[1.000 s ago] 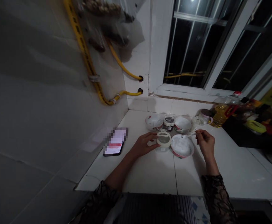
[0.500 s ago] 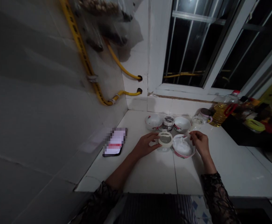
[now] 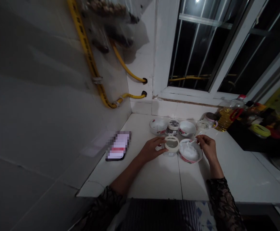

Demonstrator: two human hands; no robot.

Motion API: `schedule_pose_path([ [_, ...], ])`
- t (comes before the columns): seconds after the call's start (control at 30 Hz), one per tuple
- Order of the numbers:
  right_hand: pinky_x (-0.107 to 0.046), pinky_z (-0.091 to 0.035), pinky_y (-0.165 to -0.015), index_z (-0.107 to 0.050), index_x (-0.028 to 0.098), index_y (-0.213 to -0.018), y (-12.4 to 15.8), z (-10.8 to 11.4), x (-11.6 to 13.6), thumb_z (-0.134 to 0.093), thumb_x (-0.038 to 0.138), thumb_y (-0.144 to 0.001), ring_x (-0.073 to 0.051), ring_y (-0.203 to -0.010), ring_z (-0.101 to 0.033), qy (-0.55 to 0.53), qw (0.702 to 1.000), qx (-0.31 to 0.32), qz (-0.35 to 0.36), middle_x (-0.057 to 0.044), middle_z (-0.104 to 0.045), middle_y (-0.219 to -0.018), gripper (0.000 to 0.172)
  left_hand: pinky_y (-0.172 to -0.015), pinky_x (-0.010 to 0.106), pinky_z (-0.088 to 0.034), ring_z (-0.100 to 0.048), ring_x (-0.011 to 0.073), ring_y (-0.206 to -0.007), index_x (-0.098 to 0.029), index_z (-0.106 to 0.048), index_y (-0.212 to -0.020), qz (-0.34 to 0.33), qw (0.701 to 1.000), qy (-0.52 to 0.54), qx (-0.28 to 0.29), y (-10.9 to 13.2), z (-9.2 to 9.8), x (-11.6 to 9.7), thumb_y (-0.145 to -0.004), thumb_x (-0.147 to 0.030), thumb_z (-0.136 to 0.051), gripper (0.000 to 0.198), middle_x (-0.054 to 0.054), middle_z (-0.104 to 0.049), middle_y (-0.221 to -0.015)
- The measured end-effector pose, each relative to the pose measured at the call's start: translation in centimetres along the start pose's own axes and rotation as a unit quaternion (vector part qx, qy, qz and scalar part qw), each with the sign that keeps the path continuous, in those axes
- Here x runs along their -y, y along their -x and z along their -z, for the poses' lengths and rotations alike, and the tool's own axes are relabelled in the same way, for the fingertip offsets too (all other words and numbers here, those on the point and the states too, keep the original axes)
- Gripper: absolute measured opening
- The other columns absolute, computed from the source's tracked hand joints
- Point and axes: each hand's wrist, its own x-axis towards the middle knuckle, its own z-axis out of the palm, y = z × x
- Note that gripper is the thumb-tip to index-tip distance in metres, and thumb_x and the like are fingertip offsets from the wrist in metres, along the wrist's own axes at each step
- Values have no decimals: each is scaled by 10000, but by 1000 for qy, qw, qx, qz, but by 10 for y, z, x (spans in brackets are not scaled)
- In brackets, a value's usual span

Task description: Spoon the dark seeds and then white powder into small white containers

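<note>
My left hand (image 3: 153,149) grips a small clear jar (image 3: 170,153) with a pale flip lid (image 3: 172,144), fingers and thumb on its left side. Right beside the jar stands a bowl (image 3: 190,161) with a pink patterned outside, holding white powder (image 3: 188,150). My right hand (image 3: 207,146) pinches the handle of a small white spoon (image 3: 193,141) over the bowl's right rim; the spoon's head is in or against the powder. Behind them are two more bowls, one on the left (image 3: 158,126) and one on the right (image 3: 187,128), with another lidded jar (image 3: 173,127) between.
A phone (image 3: 118,146) with a lit, blurred screen lies on the white tiled counter (image 3: 151,183) to the left. At the right stand an oil bottle (image 3: 224,118), a glass jar (image 3: 203,124) and a dark box (image 3: 241,136) of condiments. A yellow pipe (image 3: 89,57) runs along the wall.
The jar and the powder bowl appear slightly farther right, with both hands still at them. The spoon has shifted a little within the bowl; the powder's surface looks different.
</note>
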Motion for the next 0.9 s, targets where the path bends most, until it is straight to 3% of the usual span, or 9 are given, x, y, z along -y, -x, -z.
schedule_pose_path([
  [0.5,-232,-249,-376,-681,164,-622,-5,6,-4,-688,398,-591,-72,-368,-372,-70,993,-72,-59,30,-559,-482,237,-691,293,-672,-727,199,-963,-168,-676,-1080,8,1000,6,8,1,1,1,-911,-401,-670,287,133,-704,-1151],
  [0.9,-228,-217,-346,-674,159,-545,-4,6,0,-680,334,-516,-70,-318,-368,-104,987,-80,-96,19,-554,-429,177,-703,299,-672,-724,197,-976,-174,-673,-1077,13,1000,8,15,0,2,-1,-914,-397,-667,277,129,-705,-1158],
])
